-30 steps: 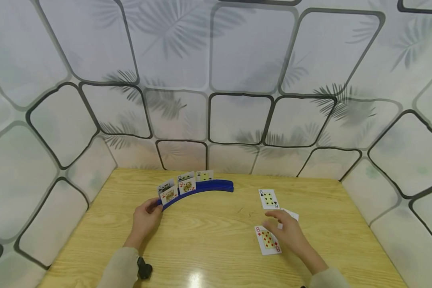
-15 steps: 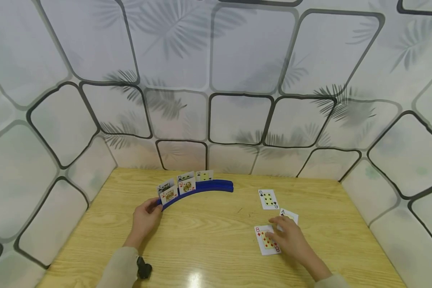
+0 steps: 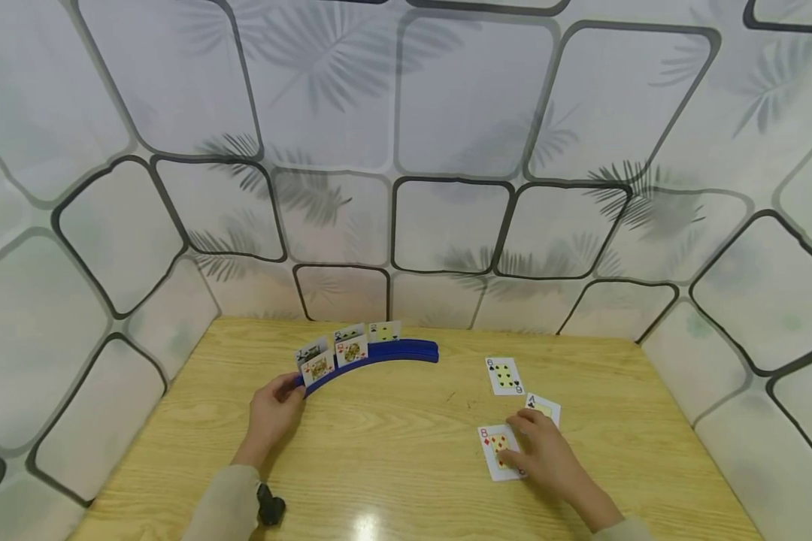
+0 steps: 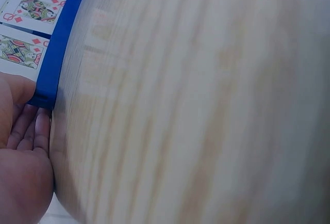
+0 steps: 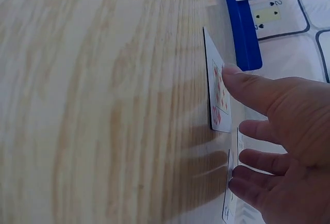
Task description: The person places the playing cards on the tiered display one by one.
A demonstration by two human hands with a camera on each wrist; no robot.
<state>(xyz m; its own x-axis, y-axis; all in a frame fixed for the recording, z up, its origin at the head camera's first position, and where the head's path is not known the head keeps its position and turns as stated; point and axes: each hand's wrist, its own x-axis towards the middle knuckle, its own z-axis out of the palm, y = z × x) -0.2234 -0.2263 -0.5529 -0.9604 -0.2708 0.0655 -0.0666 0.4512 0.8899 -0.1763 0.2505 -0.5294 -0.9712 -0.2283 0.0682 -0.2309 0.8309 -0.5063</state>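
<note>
My left hand (image 3: 274, 417) grips the left end of a curved blue card holder (image 3: 406, 349), thumb on the near side and fingers beyond it in the left wrist view. The holder carries upright playing cards in two rows: a jack of diamonds (image 3: 319, 368) and queen of diamonds (image 3: 352, 350) in front, with a two of spades (image 3: 384, 331) among those behind. My right hand (image 3: 548, 458) is over the eight of diamonds (image 3: 492, 458), its thumb tip (image 5: 230, 70) at the card's face and its fingers loosely extended. Part of that card is hidden beneath the hand.
A six of spades (image 3: 504, 376) lies face up beyond the right hand. An ace (image 3: 544, 406) lies beside it, partly covered by the fingers. A black object (image 3: 271, 505) is by the left sleeve. Patterned walls (image 3: 446, 225) enclose the wooden table (image 3: 379, 451).
My right hand has moved slightly right and down, bringing the thumb over the eight of diamonds and uncovering more of the ace. My left hand stays on the card holder.
</note>
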